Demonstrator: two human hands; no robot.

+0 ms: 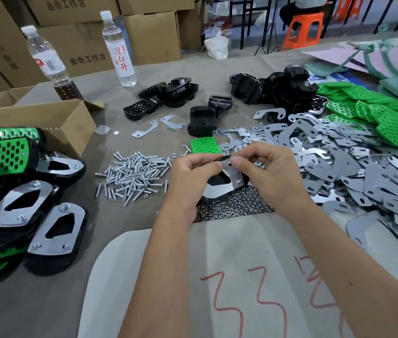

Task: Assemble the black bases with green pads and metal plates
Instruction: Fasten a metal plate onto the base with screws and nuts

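Both hands grip one assembly: left hand (194,170) holds the black base (217,180) beneath; right hand (265,168) pinches a nut (228,162) at the metal plate (227,184)'s far corner.

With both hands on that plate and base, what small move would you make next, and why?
Probably turn the nut down with the right hand while the left hand steadies the base: the right fingertips pinch at the metal plate's top hole, apparently on a nut.
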